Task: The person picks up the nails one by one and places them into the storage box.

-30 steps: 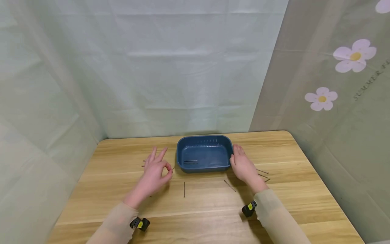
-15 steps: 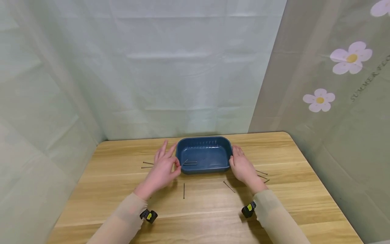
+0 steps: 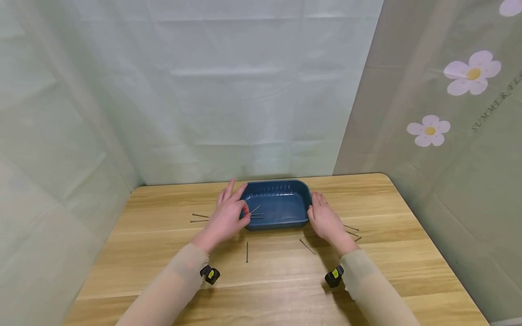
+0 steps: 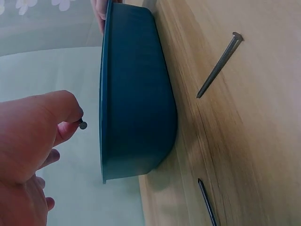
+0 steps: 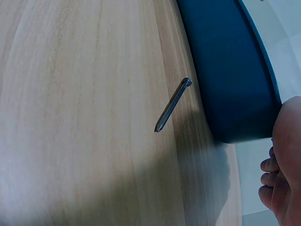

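Note:
Above the left end of a blue tray, my left hand pinches a nail between thumb and index finger, its other fingers spread. The held nail's head pokes out of the pinch in the left wrist view. Two nails lie side by side on the tray's floor, partly behind my left hand. At the opposite end, my right hand rests against the tray's right wall with its fingers extended.
On the wooden table, one nail lies in front of the tray and another nail to its right. Two nails lie left of the tray; several nails lie beyond my right wrist. A pale curtain hangs behind.
My left hand has moved right with the pinched nail, from beside the tray to over its left end. My right hand has stayed at the tray's right side.

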A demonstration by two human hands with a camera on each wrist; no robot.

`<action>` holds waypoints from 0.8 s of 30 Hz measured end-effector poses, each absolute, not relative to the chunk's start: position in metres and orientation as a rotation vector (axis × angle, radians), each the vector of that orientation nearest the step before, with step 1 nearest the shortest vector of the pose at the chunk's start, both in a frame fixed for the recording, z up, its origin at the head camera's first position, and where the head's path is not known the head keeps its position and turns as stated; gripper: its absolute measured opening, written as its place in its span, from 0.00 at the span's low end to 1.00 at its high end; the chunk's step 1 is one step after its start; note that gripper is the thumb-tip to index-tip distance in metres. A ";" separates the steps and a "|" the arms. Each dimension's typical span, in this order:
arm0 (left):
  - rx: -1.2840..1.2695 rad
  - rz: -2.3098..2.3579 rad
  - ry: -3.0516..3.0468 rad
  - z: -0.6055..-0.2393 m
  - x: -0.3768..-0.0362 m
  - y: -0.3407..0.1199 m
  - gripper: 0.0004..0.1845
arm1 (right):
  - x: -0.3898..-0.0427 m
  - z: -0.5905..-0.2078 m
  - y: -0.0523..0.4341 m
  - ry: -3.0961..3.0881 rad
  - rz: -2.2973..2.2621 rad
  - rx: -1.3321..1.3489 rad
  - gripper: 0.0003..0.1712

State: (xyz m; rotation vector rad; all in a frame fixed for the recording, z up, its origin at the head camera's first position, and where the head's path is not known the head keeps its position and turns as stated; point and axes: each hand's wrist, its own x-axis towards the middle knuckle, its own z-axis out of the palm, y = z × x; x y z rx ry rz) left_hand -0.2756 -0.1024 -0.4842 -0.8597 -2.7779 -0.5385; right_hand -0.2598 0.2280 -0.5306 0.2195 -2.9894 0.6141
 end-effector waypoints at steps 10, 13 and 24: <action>-0.863 -0.499 -2.822 -0.486 -0.286 -0.095 0.12 | -0.260 -0.528 0.228 -3.003 0.611 0.210 0.35; -0.861 -0.478 -2.839 -0.488 -0.291 -0.094 0.12 | -0.260 -0.528 0.229 -3.010 0.612 0.204 0.35; -0.931 -0.256 -2.874 -0.489 -0.307 -0.083 0.15 | -0.259 -0.526 0.228 -3.006 0.612 0.208 0.36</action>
